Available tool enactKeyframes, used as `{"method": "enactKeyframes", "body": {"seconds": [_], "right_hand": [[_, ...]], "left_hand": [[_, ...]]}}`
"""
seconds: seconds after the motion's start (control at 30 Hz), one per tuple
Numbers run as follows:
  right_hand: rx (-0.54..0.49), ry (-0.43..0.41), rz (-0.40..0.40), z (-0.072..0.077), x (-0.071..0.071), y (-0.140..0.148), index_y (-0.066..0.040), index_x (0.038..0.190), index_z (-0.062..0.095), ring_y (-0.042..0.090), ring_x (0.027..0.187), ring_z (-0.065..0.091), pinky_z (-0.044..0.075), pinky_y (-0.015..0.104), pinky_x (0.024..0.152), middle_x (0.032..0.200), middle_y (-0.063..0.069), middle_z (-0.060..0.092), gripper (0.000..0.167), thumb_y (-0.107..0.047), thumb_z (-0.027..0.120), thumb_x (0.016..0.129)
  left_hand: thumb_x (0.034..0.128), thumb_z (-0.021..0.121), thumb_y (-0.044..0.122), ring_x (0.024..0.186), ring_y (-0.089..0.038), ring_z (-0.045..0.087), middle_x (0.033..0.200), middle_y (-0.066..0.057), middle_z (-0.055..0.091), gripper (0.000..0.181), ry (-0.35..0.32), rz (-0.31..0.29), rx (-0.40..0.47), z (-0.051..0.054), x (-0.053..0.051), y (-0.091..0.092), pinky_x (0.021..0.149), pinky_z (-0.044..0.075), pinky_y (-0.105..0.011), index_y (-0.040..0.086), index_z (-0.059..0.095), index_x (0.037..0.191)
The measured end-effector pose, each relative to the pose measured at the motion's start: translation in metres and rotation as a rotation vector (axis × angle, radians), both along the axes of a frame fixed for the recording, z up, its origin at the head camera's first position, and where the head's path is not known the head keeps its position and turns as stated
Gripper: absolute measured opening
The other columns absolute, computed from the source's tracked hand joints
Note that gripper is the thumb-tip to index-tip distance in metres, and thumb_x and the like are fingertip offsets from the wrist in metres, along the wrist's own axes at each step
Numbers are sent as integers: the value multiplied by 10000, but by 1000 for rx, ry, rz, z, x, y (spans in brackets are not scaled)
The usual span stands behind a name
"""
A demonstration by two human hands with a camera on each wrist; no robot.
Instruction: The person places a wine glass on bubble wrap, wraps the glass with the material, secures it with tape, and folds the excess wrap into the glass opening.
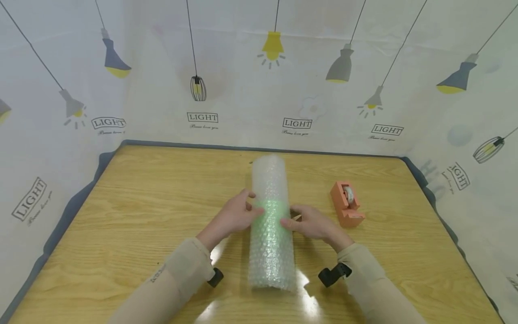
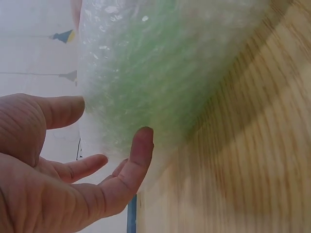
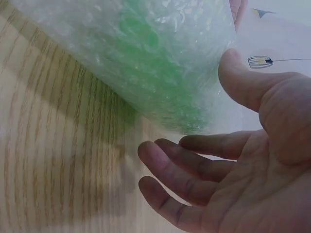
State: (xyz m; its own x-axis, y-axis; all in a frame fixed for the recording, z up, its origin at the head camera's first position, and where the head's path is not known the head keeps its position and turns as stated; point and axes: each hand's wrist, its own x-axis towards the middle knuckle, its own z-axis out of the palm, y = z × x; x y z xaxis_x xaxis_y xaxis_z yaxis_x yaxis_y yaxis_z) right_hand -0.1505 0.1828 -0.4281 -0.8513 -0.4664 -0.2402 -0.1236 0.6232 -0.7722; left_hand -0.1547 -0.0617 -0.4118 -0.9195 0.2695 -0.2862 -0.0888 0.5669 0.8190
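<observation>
A bubble-wrap roll (image 1: 272, 243) is laid lengthwise in the centre of the head frame, its upper end short of the table's far edge, its lower end toward the bottom of the frame; green is seen through the wrap at its middle. It is flanked by the left hand (image 1: 238, 212) and the right hand (image 1: 313, 222), both with loosely spread, slightly bent fingers. In each wrist view the thumb is brought to the roll's side, while firm contact by the other fingers cannot be told.

On the table (image 1: 162, 198), a broad stretch of wood is left between roll and left edge; on the right, the room is partly taken up by an orange tape dispenser (image 1: 353, 218), set near the right hand, well inside the right edge. The far edge is bordered by the dark blue hem of a pale curtain (image 1: 243, 135).

"LIGHT" is printed in boxes across the curtain, at left, upper middle and right, under drawn hanging lamps. Beneath the boxes small script is set, in which "love you" seems to be read. Dark lettering on the left sleeve (image 1: 190, 261) cannot be made out
</observation>
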Motion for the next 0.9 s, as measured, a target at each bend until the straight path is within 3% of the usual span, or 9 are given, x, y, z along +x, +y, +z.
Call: {"method": "enactKeyframes", "body": {"seconds": [0.37, 0.53, 0.67, 0.9], "right_hand": [[133, 124, -123, 21, 11, -3, 101, 1406, 506, 406, 1102, 662, 599, 475, 864, 1271, 268, 635, 609, -270, 732, 979], [133, 133, -139, 30, 16, -2, 89, 1422, 492, 380, 1092, 662, 601, 464, 856, 1275, 261, 632, 579, -212, 717, 981], [147, 109, -129, 35, 18, -2, 84, 1454, 467, 388, 1117, 668, 606, 476, 875, 1321, 276, 626, 633, -286, 697, 995], [215, 85, -123, 38, 22, -10, 144, 1456, 431, 417, 1151, 656, 596, 512, 895, 1340, 323, 607, 889, -505, 739, 933]], "left_hand": [[941, 749, 440, 936, -289, 674, 1245, -202, 632, 696, -30, 63, -11, -10, -4, 7, 808, 607, -428, 35, 466, 1430], [903, 742, 566, 1031, -318, 666, 1296, -218, 630, 815, -55, 63, -39, -11, -4, 13, 853, 602, -458, 8, 475, 1434], [880, 739, 616, 1112, -339, 647, 1332, -226, 618, 878, -75, 59, -33, -11, -4, 18, 897, 590, -489, -11, 482, 1438], [860, 740, 649, 1089, -294, 639, 1306, -196, 630, 883, -64, 52, -10, -14, -3, 28, 912, 578, -478, -17, 516, 1395]]}}
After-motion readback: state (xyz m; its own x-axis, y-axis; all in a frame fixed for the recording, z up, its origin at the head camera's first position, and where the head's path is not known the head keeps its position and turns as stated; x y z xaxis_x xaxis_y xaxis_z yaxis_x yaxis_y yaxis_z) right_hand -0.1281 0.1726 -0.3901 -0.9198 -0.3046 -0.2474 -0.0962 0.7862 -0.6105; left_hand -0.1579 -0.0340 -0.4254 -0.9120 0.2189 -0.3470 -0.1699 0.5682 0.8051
